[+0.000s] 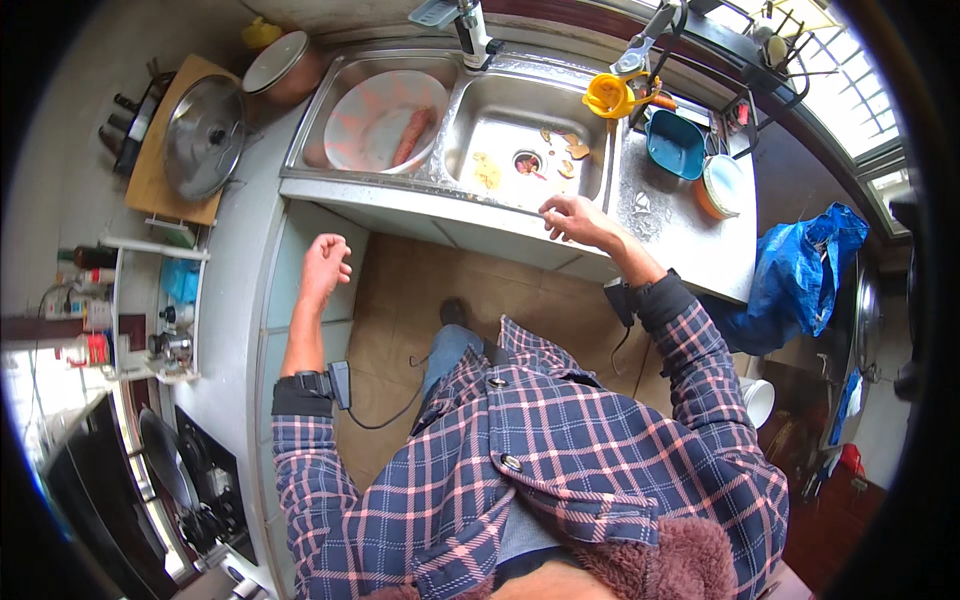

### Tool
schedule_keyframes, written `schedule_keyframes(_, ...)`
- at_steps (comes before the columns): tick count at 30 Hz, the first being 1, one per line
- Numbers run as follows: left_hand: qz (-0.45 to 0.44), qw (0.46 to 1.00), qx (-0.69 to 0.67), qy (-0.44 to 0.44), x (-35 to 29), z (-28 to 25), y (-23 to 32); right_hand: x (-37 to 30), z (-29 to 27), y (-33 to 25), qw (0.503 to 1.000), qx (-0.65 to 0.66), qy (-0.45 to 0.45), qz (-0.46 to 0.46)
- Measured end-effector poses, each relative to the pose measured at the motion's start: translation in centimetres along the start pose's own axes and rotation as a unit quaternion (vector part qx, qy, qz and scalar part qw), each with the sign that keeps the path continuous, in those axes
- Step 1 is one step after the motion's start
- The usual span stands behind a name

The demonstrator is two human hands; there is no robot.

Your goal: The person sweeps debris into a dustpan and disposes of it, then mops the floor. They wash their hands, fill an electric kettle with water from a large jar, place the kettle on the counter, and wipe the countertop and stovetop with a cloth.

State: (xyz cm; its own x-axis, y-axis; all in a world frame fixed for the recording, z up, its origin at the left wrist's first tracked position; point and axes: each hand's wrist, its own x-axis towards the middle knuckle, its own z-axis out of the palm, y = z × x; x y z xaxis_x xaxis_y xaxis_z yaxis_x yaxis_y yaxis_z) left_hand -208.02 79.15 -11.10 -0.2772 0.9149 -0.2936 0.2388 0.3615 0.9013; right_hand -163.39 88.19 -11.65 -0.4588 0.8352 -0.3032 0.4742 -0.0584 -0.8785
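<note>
My left hand [326,264] hangs in the air in front of the left counter, fingers loosely curled, with nothing seen in it. My right hand [577,219] is by the front edge of the right sink basin [599,170], its fingers bent and apart; it holds nothing that I can see. Brownish peel scraps [577,151] and a yellowish clump [487,170] lie in that basin around the drain [526,162]. In the left basin [345,70], a large whitish bowl [352,124] with reddish markings holds a long reddish-brown root [412,135], perhaps a carrot.
A faucet [473,38] rises behind the basins. Right of them are a yellow strainer-like item [609,95], a teal container [675,145], a bowl [719,187] and a blue bag [808,275]. Leftward stand a lidded pot [284,68], a metal lid [204,137] and a wooden board [150,180].
</note>
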Motion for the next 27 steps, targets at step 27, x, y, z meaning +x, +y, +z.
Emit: schedule_keyframes(27, -0.318, 0.857, -0.365, -0.176, 17.1, 19.2, 10.7, 20.8, -6.2, 1.5, 0.978, -0.062, 0.199, -0.025)
